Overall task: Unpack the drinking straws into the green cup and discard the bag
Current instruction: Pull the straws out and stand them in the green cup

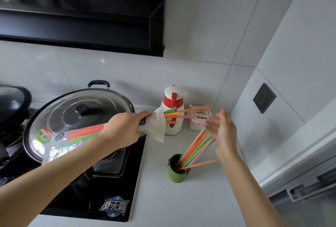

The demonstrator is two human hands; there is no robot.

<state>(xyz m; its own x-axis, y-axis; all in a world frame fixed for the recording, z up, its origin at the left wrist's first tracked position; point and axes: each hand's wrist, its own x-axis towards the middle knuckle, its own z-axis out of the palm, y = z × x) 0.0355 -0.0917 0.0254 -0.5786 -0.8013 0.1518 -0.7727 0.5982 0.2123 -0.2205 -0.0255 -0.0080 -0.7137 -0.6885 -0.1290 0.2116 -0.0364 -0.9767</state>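
Note:
My left hand (125, 127) grips a clear plastic bag (156, 126) of coloured drinking straws and holds it level over the stove, its open end pointing right. Several straw tips (172, 113) stick out of that opening. The green cup (177, 169) stands on the counter below and to the right, with several straws (197, 145) leaning in it toward the right. My right hand (224, 132) is just right of those straws, fingers spread and blurred, holding nothing. One orange straw (201, 163) lies nearly flat across the cup's rim.
A large pot with a steel lid (80, 116) sits on the black gas stove (101, 190) under the bag. A white and red flask (172, 110) and a small pink-lidded box (200, 117) stand by the back wall. A wall socket (264, 98) is on the right.

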